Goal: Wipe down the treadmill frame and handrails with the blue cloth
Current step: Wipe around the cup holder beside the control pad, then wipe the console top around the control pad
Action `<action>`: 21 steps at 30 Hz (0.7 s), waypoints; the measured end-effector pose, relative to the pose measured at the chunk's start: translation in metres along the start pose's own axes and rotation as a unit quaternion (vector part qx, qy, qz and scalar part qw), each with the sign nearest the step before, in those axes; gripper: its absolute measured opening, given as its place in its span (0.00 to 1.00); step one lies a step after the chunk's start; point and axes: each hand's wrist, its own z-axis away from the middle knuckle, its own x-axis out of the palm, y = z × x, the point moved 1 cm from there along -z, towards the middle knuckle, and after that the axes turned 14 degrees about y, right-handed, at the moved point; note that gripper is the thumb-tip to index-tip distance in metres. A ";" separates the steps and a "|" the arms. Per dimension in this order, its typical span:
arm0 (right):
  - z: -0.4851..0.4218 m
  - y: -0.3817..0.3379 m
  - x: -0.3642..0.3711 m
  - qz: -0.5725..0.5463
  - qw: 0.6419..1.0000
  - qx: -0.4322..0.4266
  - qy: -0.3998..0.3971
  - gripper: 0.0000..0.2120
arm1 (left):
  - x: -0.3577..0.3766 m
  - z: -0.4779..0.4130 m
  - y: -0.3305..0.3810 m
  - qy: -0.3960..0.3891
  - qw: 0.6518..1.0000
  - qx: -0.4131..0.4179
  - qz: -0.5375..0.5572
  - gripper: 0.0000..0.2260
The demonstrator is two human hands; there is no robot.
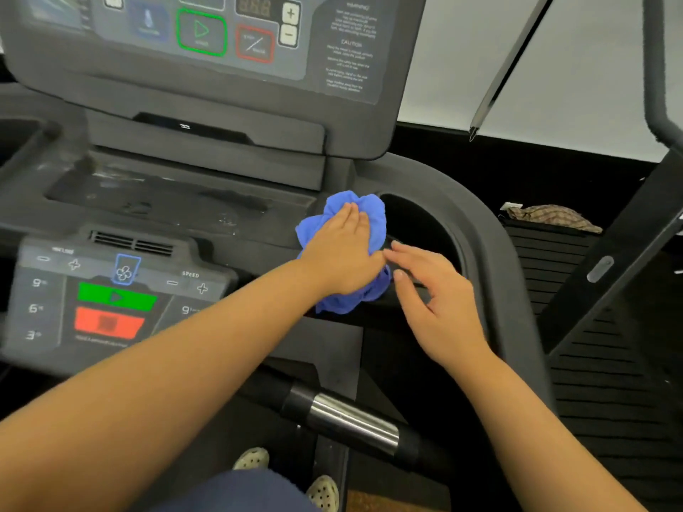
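The blue cloth (369,212) is bunched up on the grey treadmill console frame (491,230), just left of the dark cup-holder recess (414,223). My left hand (343,253) lies flat on top of the cloth, palm down, pressing it against the frame. My right hand (436,297) hovers beside it to the right, fingers spread and empty, its fingertips close to the cloth's right edge. A handrail with a chrome grip sensor (351,423) runs across below my forearms.
The lower control panel (111,297) with green and red buttons sits to the left, and the upright display (207,35) rises behind. A neighbouring treadmill's belt (610,382) and upright post (606,267) lie to the right, with a folded patterned cloth (554,218) on it.
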 end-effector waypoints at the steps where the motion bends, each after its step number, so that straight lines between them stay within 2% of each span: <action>1: -0.002 -0.007 0.007 -0.018 0.999 0.024 -0.017 0.17 | -0.006 0.000 -0.002 -0.015 0.997 -0.013 0.074 0.31; 3: -0.009 -0.023 0.021 -0.054 0.992 0.090 -0.068 0.20 | -0.024 0.007 -0.011 -0.027 0.978 -0.049 0.202 0.31; 5: -0.016 -0.037 0.036 -0.087 0.977 0.140 -0.136 0.22 | -0.042 0.021 -0.029 -0.002 0.966 -0.067 0.250 0.30; 7: -0.021 -0.041 0.053 -0.044 0.976 0.124 -0.176 0.22 | -0.057 0.043 -0.047 0.047 0.979 -0.031 0.195 0.27; 9: -0.026 -0.041 0.070 0.101 0.980 0.036 -0.170 0.23 | -0.069 0.070 -0.066 0.091 0.992 0.014 0.088 0.22; 11: -0.033 -0.043 0.083 0.205 0.967 -0.019 -0.152 0.26 | -0.081 0.096 -0.087 0.122 0.992 0.025 0.018 0.19; 13: -0.042 -0.045 0.091 0.235 0.961 -0.024 -0.145 0.30 | -0.091 0.116 -0.111 0.152 0.988 0.018 0.008 0.21; 15: -0.053 -0.046 0.095 0.241 0.956 0.006 -0.167 0.36 | -0.094 0.129 -0.137 0.187 0.982 0.005 0.007 0.22; 17: -0.064 -0.045 0.096 0.300 0.923 0.044 -0.237 0.48 | -0.094 0.138 -0.158 0.211 0.977 -0.020 0.005 0.25; 18: -0.070 -0.044 0.094 0.328 0.900 0.054 -0.281 0.50 | -0.092 0.141 -0.167 0.214 0.976 -0.034 0.010 0.26; 21: -0.086 -0.046 0.082 0.317 0.855 0.079 -0.402 0.48 | -0.085 0.148 -0.180 0.198 0.979 -0.036 0.018 0.28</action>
